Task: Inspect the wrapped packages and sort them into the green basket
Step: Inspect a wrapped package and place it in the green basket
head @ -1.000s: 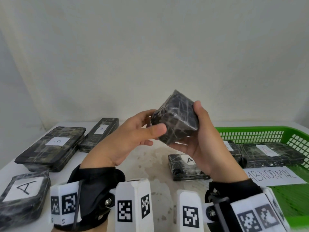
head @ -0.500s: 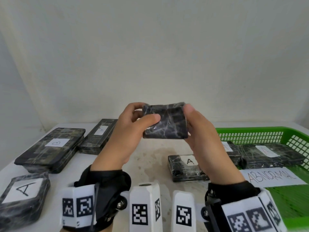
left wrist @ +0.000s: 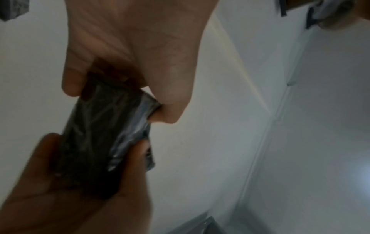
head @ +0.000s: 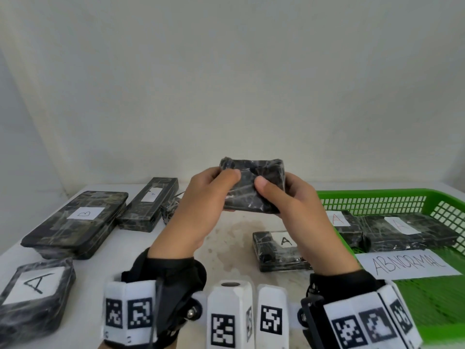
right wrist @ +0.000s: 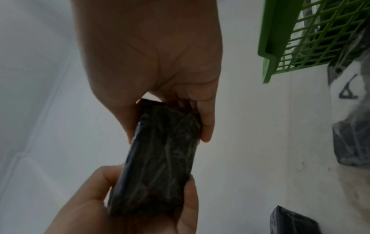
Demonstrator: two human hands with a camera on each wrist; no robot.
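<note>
The package (head: pixel 253 188) is up off the table, held between both hands at chest height, its long axis running left to right. The basket (head: pixel 372 197) lies to the right and a little below, so the right hand (head: pixel 297 210) is the nearer one for any drop there. Left hand (head: pixel 201 197) grips the left end, thumb across the near face and fingers curled behind; the right hand grips the right end the same way, thumb pressing the front. No label shows on the face towards me. Two packages marked A already lie inside the basket; another sits just outside its near wall.
</note>
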